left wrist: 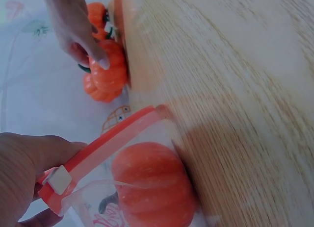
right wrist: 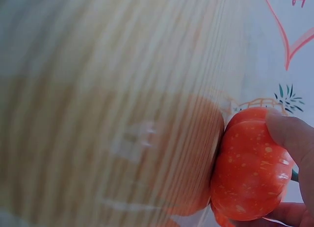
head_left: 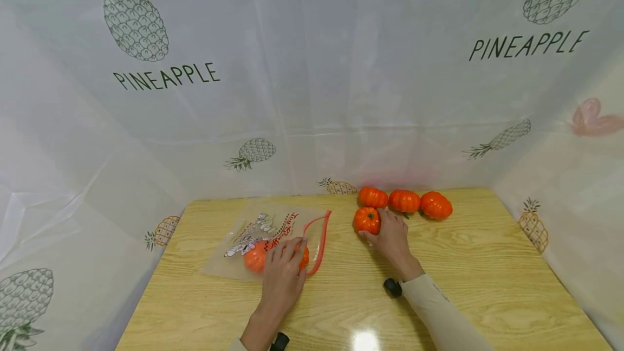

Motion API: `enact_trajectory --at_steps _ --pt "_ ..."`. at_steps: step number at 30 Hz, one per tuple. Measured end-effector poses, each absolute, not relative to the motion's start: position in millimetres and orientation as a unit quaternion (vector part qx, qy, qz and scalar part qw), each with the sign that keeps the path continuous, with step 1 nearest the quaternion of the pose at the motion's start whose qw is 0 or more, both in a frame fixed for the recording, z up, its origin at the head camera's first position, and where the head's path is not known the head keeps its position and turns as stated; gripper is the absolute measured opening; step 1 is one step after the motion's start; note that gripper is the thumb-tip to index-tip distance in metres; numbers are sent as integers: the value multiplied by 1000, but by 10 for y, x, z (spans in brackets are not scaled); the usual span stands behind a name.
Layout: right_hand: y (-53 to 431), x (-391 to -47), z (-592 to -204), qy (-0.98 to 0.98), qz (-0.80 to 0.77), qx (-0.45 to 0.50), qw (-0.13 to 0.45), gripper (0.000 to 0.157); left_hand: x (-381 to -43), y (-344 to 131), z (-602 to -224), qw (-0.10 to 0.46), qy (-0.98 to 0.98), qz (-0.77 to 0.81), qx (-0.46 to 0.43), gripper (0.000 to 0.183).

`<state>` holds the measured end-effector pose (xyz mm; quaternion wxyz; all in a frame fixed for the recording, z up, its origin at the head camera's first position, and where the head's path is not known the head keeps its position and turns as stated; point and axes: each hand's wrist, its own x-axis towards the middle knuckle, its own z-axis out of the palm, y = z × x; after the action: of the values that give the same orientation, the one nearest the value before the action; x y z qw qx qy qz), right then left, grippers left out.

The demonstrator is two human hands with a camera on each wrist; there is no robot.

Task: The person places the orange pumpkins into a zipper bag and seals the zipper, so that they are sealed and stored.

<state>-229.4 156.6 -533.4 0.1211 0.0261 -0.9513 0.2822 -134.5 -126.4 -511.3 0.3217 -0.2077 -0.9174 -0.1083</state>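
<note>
A clear zip bag (head_left: 258,226) with a red zip rim (left wrist: 115,134) lies on the left part of the wooden table (head_left: 487,264). One orange pumpkin (left wrist: 152,183) sits inside it. My left hand (head_left: 291,247) rests over the bag's open end and pinches the red rim by the white slider (left wrist: 59,180). To the right, my right hand (head_left: 376,230) grips a small orange pumpkin (head_left: 366,220) standing on the table; its thumb (right wrist: 289,131) curls over the pumpkin (right wrist: 250,168).
Three more orange pumpkins (head_left: 404,200) stand in a row at the table's back edge, just behind my right hand. White plastic sheeting (head_left: 312,96) printed with pineapples walls the table at the back and on both sides.
</note>
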Motion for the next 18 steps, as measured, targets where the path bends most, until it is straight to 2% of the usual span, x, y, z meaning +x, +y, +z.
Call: enact_trajectory --at_steps 10,18 --pt "1515 -2177 -5319 -952 282 37 115 76 -1340 -1278 -5103 317 -920 -112 -203 73" --pt "1489 -2086 -5282 -946 312 30 78 78 -1332 -1286 -5092 314 -920 -116 -203 73"
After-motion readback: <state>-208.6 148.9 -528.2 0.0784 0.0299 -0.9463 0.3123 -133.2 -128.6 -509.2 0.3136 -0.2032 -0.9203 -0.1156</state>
